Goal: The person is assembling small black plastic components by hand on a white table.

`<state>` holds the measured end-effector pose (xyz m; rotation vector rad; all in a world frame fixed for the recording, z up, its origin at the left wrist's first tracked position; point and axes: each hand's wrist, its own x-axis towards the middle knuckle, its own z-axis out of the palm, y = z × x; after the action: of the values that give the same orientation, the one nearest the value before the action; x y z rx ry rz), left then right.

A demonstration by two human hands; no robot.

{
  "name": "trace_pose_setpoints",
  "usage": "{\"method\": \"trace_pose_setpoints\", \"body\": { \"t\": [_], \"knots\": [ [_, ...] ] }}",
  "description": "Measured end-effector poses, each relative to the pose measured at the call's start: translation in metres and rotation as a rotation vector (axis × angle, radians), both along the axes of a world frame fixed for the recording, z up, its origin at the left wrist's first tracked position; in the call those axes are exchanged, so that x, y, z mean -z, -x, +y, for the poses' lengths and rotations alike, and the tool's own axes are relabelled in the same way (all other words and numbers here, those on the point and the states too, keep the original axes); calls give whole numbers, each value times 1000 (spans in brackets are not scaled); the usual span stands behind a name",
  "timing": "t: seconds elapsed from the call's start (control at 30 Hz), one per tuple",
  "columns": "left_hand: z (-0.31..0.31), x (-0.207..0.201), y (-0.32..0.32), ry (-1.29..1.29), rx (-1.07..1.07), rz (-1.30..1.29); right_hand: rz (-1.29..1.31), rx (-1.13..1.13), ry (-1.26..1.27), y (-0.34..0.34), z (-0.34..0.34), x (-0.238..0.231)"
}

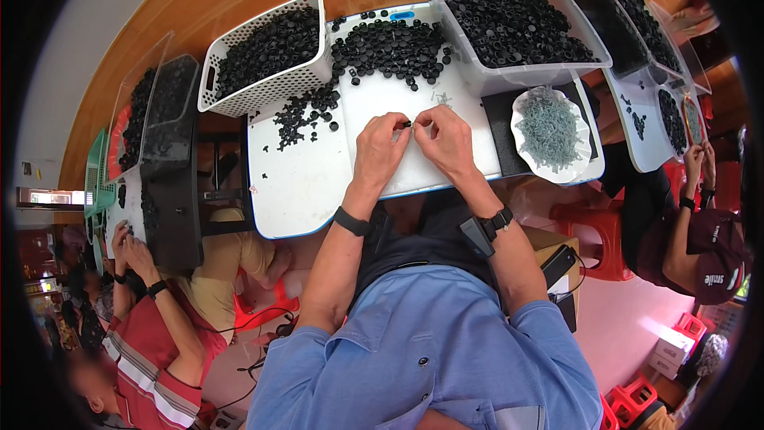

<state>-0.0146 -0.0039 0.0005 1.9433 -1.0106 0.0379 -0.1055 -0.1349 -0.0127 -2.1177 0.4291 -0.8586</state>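
Over the white tabletop (298, 195), my two hands are close together in front of me. My left hand (382, 150) is closed in a pinch on a small black plastic part (407, 124). The fingers of my right hand (444, 142) are also pinched, just beside that part; whatever is between them is too small to make out. Beyond my hands spreads a heap of round black caps (390, 52). Smaller black pieces (298, 118) lie scattered to the left. A few thin pale pins (442, 99) rest on the table just past my right hand.
A perforated white basket (267, 94) of black parts stands back left, a clear bin (525, 76) of more at back right. On a dark board, a white scalloped plate (585, 143) holds grey-green pins (547, 129). Other people work at both sides, near a red stool (609, 243).
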Motion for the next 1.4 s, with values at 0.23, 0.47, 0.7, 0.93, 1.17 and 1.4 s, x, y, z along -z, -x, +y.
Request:
{"method": "trace_pose_setpoints", "body": {
  "t": [0.23, 0.47, 0.7, 0.93, 1.17, 1.4],
  "knots": [
    [2, 1, -1, 3, 4, 26, 18, -31, -6, 0, 0, -2],
    [2, 6, -4, 16, 20, 34, 20, -19, -3, 0, 0, -1],
    [2, 7, -1, 19, 28, -6, 22, -48, -2, -1, 1, 2],
    [1, 10, -2, 82, -35, 163, 21, -108, -427, 1, -8, 0],
    [1, 9, 0, 78, -7, 127, 29, -105, -431, 1, -6, -2],
    [3, 10, 1, 89, 42, 167, 73, -102, -369, 0, -5, -3]
  ]
}}
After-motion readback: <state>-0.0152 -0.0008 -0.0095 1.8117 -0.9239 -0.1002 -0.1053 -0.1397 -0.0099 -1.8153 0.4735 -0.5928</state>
